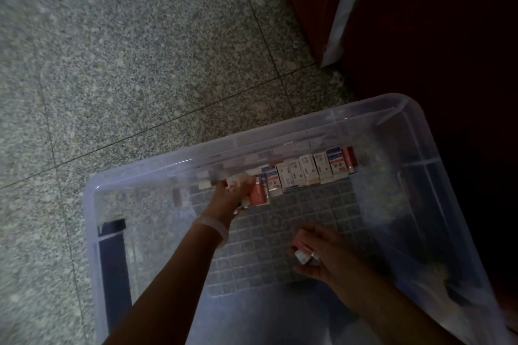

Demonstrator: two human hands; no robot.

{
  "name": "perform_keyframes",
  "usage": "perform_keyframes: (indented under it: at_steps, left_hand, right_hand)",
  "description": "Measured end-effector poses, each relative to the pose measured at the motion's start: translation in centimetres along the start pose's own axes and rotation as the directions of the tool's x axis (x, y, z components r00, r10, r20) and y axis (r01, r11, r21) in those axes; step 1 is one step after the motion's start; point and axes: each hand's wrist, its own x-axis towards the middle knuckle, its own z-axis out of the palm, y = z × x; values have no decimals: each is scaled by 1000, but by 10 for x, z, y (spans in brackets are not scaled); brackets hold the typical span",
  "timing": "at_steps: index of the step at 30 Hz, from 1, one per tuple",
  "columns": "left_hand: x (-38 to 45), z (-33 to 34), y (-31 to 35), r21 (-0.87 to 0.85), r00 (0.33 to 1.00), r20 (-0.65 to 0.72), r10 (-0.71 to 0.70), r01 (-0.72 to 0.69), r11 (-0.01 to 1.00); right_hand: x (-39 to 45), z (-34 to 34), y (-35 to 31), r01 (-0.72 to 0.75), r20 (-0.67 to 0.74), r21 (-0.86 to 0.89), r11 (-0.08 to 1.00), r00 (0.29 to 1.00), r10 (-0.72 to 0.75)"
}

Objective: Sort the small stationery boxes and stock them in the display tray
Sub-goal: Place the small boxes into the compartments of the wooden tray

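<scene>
Looking straight down into a clear plastic bin (437, 131) that sits on a speckled stone floor (134, 70), and both hands are inside it. Along the far wall runs a row of small boxes (305, 172), standing upright and packed side by side, mostly white with blue and red print, ending at a red one on the right. The left hand (228, 197) is up at the left end of that row, fingers curled round a red box (258, 194), with what looks like another white box or two gathered in the same grip; the red box juts out past the fingers on the row side, just touching the nearest standing box. The right hand (325, 255) is nearer the camera and well apart from the row, low over the gridded bottom of the bin, fingers closed round a small pink-and-white box (302, 251) that pokes out from the thumb side of the fist. A pale band (215, 225) circles the left wrist, a ring (314, 254) shows on a finger of the right hand. Down the left wall of the bin there is a dark latch (113, 260). Top right, a dark red-brown cabinet (420, 22) with a white edge strip, though it is dim and hard to read
</scene>
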Motion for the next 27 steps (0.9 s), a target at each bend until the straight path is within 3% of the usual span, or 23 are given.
perform_keyframes:
  at_steps: [3, 6, 8, 15, 19, 22, 24, 27]
  left_hand:
    - [-2, -5, 0, 29, 996, 86, 3, -6, 1000]
    - [-4, -9, -3, -115, 997, 74, -20, 29, 993]
    - [-4, -10, -6, -221, 998, 44, -40, 49, 974]
    - [-6, -7, -4, -245, 992, -43, -121, 107, 964]
    - [-18, -28, -7, -363, 972, -147, -184, 120, 924]
    - [-44, -29, 5, -450, 968, -151, -200, 113, 886]
    - [-67, -18, 22, -488, 979, -138, -149, 63, 870]
    - [-103, 1, 64, -552, 1000, -13, 22, -25, 833]
  right_hand:
    - [1, -2, 1, -5, -4, 3, 1000, 1000, 5]
    - [0, -2, 1, -8, -6, 4, 1000, 1000, 8]
    - [-2, -3, 1, -13, -5, 7, 1000, 1000, 13]
    - [-4, -3, 0, -18, -30, 4, 1000, 999, 18]
    - [-9, -1, -6, -8, -31, -16, 1000, 999, 7]
    - [-17, 7, -20, 36, 10, -62, 997, 999, -35]
    - [-28, 16, -35, 77, 52, -50, 996, 996, -74]
    - [-59, 32, -62, 176, 159, -40, 984, 973, -168]
